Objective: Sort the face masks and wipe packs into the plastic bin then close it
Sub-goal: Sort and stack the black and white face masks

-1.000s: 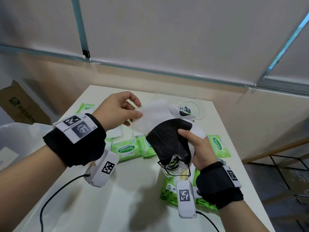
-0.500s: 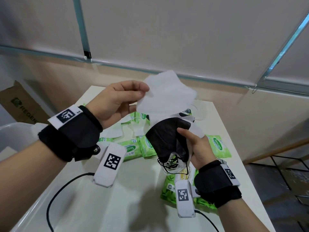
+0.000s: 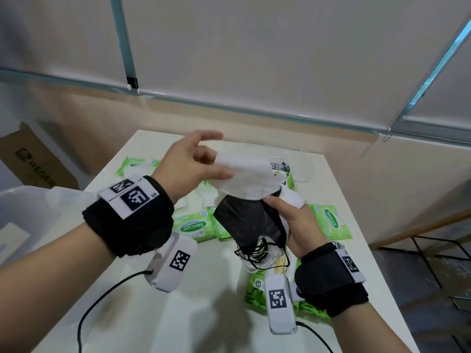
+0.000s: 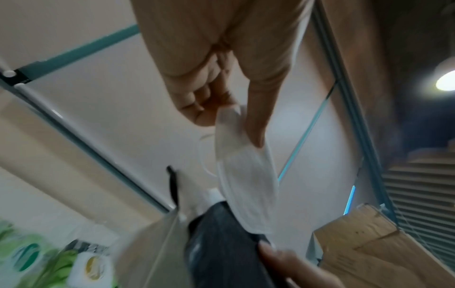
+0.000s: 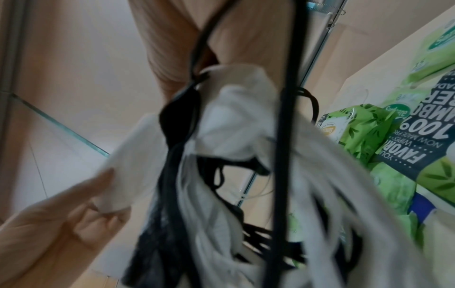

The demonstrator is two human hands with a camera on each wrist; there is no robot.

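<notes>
**A:** From the head view, what should you worry about? Your right hand (image 3: 297,222) is clamped on a whole bundle of masks, with the black mask (image 3: 248,220) on the outside and ear loops dangling below. My judgement is that those loops could snag on a wipe pack (image 3: 193,226) lying on the table (image 3: 142,301) as you carry them, or that an inner mask could slide out of the stack.

**B:** And the white mask (image 3: 248,180)?

**A:** Your left hand (image 3: 191,165) pinches it by one edge, thumb on top, while the forefinger above sticks out straight. Its far edge touches the top of the bundle. The plastic bin (image 3: 23,200) sits well apart, off the table's left side, so nothing is in it from this hold.

**B:** Does the left wrist view agree?

**A:** Yes. Your thumb and curled fingers (image 4: 197,101) close on the mask's upper corner, and it hangs down between them toward the black mask. A grip that thin on a limp thing may let it flutter free if you swing fast.

**B:** And the right wrist view?

**A:** It is blurred. White and black layers and tangled loops hang from your grip; green packs lie to the right. How each finger lies there, you cannot tell.
</notes>
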